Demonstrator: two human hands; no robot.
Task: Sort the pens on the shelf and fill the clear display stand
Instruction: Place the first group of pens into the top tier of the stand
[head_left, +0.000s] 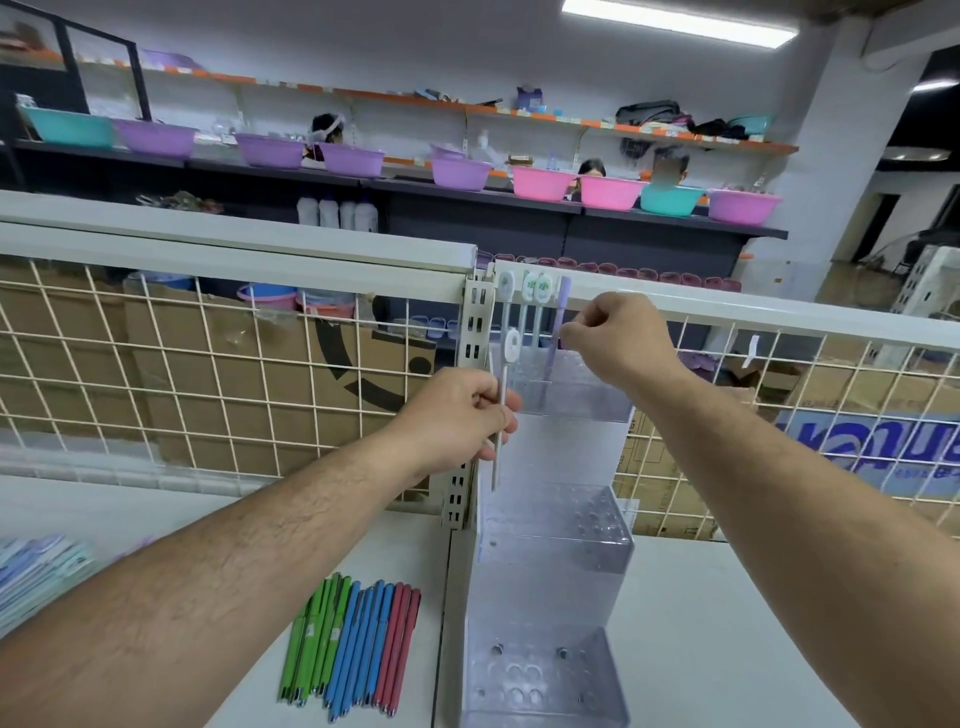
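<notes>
Gripping a white pen (495, 467) near its middle, the left hand (452, 421) has its thumb and fingers curled round the barrel. It holds the pen upright just left of the clear display stand (556, 551), the pen's round topper above the knuckles. The right hand (618, 338) pinches a purple pen (563, 301) between thumb and fingertips. This pen's lower end stands in the stand's top tier, beside three white topped pens (530, 291). The stand sits on the white shelf (727, 623), against the wire grid (208, 364) at its back edge. Green, blue and red pens (353, 639) lie side by side near the shelf's front edge, left of the stand.
</notes>
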